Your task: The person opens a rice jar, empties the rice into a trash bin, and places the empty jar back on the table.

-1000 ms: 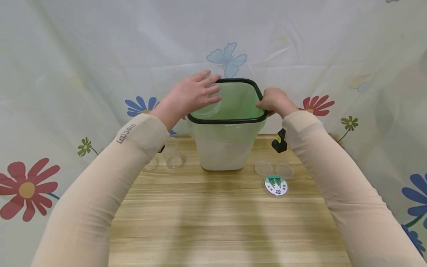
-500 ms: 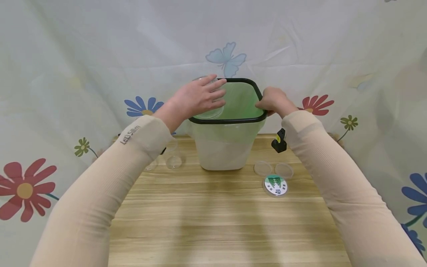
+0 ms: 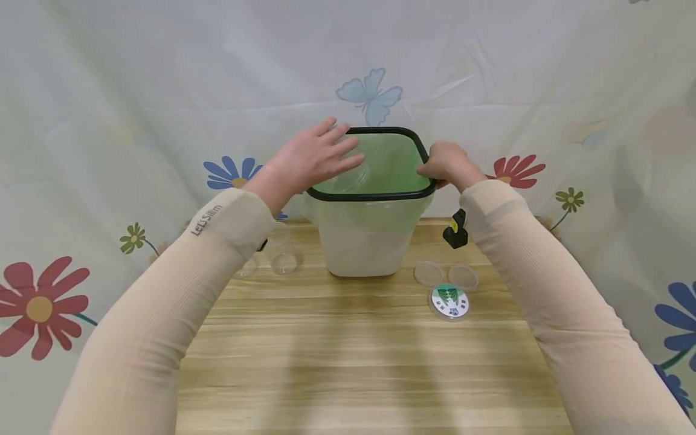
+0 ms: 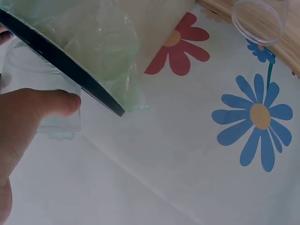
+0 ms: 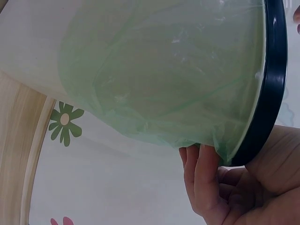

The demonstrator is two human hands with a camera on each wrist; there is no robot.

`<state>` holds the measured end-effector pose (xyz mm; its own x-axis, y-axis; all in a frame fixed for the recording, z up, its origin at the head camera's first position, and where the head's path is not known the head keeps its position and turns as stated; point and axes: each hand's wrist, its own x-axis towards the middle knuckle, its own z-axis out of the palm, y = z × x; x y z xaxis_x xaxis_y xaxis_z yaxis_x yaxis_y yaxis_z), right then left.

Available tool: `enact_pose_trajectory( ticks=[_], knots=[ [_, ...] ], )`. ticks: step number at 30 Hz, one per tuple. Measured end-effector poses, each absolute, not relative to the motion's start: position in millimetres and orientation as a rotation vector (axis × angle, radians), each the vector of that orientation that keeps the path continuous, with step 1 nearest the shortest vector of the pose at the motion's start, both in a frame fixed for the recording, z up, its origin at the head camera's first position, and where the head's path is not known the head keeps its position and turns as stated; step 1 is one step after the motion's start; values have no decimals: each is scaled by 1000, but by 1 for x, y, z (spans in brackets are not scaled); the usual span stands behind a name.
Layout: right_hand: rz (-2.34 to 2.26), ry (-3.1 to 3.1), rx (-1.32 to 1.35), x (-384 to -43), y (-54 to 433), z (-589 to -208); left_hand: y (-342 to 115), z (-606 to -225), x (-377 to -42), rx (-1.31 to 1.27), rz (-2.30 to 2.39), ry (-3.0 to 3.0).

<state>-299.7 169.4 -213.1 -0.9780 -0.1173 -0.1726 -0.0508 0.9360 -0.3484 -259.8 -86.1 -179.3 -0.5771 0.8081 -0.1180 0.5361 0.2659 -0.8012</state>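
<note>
A white trash bin (image 3: 364,248) with a black rim (image 3: 375,196) and a thin green bag liner (image 3: 388,157) stands on the wooden table. Over the left side of its opening, my left hand (image 3: 315,154) holds a clear plastic cup (image 4: 58,119), with the thumb (image 4: 65,103) against its wall. Most of the cup is hidden behind that hand in the head view. My right hand (image 3: 448,163) grips the right side of the rim, its fingers (image 5: 206,173) outside against the liner's folded edge.
Clear plastic cups (image 3: 284,263) stand left of the bin, partly behind the left sleeve. On the right lie two clear round lids (image 3: 428,274) and a round disc (image 3: 449,301) with a green and white print. A flowered curtain (image 3: 244,72) hangs behind.
My left hand shifted slightly right and down over the bin with the cup, then came back left. The right hand and the bin have stayed in place.
</note>
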Motion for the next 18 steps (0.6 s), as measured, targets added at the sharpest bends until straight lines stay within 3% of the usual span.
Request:
enact_pose_trajectory(
  ticks=[18],
  knots=[
    [-508,2910,-123,-300,174,-215,-107,-189,-264,-1014,674,-2512]
  ],
)
